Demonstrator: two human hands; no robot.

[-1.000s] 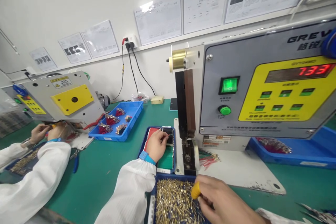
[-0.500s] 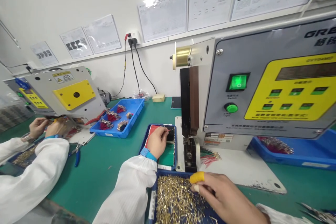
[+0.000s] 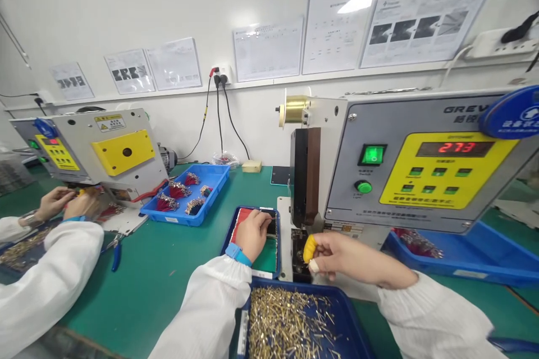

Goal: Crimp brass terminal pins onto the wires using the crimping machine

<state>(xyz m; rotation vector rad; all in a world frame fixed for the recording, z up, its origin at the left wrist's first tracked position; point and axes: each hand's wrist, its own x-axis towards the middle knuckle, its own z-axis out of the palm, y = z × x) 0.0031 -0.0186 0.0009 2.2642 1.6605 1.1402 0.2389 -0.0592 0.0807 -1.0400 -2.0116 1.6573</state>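
Observation:
My left hand, with a blue band at the wrist, is over a small blue tray of red, black and green wires. Its thumb and fingertips are pinched together over the black section; whatever they hold is too small to name. My right hand, yellow covers on its finger, is closed in front of the lower working part of the grey machine. What lies between those fingertips cannot be made out. Below both hands is a dark blue tray with many loose gold terminals.
A blue tray with wire bundles stands at centre left. Another blue tray lies right of the machine. At the left, a co-worker's hands work at a second machine, with blue-handled pliers nearby.
My right hand has moved up from the terminal tray to the machine. My left hand stays over the wire tray. The view has shifted, and the machine's red display digits now show.

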